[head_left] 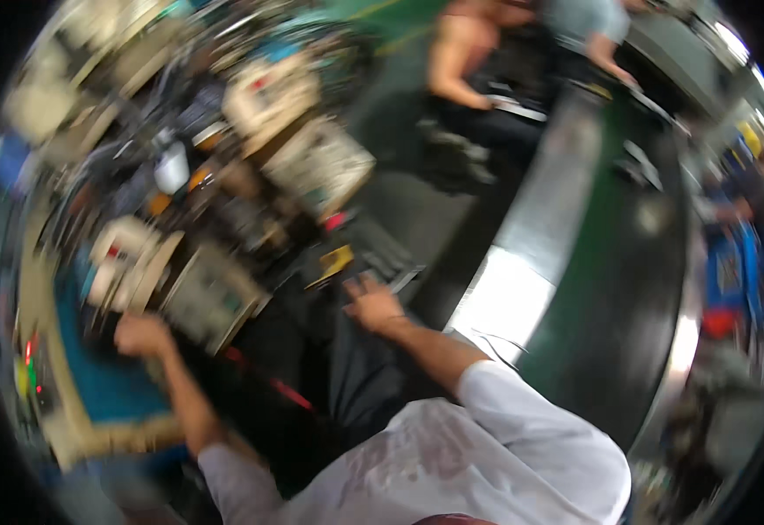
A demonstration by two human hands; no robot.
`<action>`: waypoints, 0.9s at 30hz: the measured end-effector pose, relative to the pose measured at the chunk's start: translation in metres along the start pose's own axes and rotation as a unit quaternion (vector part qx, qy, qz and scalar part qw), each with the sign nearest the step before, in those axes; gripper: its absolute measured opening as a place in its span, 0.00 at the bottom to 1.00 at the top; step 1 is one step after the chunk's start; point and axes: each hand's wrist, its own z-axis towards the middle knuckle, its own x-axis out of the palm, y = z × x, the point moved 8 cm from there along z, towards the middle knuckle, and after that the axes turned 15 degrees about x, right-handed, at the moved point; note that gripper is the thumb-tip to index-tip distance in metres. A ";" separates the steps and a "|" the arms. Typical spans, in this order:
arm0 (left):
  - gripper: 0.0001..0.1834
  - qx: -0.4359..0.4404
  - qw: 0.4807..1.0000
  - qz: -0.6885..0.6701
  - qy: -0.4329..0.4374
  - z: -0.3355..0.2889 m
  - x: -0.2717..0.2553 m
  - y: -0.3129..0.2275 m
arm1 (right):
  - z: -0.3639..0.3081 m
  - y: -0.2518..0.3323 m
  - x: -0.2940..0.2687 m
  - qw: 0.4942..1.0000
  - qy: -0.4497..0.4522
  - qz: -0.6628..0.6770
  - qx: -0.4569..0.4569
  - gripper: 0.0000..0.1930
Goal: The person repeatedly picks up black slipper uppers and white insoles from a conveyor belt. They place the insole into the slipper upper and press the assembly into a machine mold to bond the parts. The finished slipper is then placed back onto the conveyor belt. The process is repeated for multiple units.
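Note:
My left hand (143, 335) is closed at the near left, beside a cream-coloured machine housing (211, 297) and above a blue work surface (106, 376). Whatever its fingers may hold is hidden by the blur. My right hand (373, 304) reaches forward over my dark trousers with its fingers apart, and I see nothing in it. Just ahead of it is a yellow piece (331, 265) on something dark, too smeared to name. A grey object with straight edges (386, 258) lies beyond those fingers.
A second cream machine housing (319, 166) stands farther ahead, among blurred metal parts. On the right runs a long dark green conveyor-like bench (592, 289) with a shiny metal edge (509, 289). Two people (465, 61) work at its far end. Blue and red containers (723, 271) stand at the far right.

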 end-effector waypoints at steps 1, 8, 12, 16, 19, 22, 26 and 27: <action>0.11 -0.020 0.999 0.020 0.020 -0.009 0.039 0.057 | -0.011 0.042 -0.016 0.997 0.066 0.047 -0.001 0.34; 0.12 -0.109 0.902 -0.340 -0.243 -0.029 -0.009 0.059 | -0.002 0.035 0.018 0.998 0.058 -0.013 0.015 0.36; 0.13 -0.105 0.903 -0.329 -0.256 -0.035 -0.011 0.060 | 0.000 0.031 0.021 0.997 0.069 -0.018 0.016 0.37; 0.13 -0.108 0.901 -0.335 -0.253 -0.034 -0.014 0.056 | 0.001 0.029 0.016 0.997 0.075 -0.015 0.027 0.37; 0.13 -0.103 0.900 -0.337 -0.257 -0.033 -0.015 0.054 | 0.003 0.029 0.017 0.997 0.073 -0.017 0.022 0.37; 0.13 -0.102 0.898 -0.338 -0.261 -0.033 -0.016 0.054 | 0.002 0.031 0.016 0.997 0.068 -0.014 0.023 0.36; 0.13 -0.107 0.901 -0.340 -0.247 -0.033 -0.015 0.055 | 0.001 0.032 0.014 0.998 0.065 -0.003 0.024 0.36; 0.13 -0.107 0.901 -0.341 -0.245 -0.032 -0.015 0.055 | 0.001 0.032 0.014 0.998 0.062 -0.003 0.022 0.36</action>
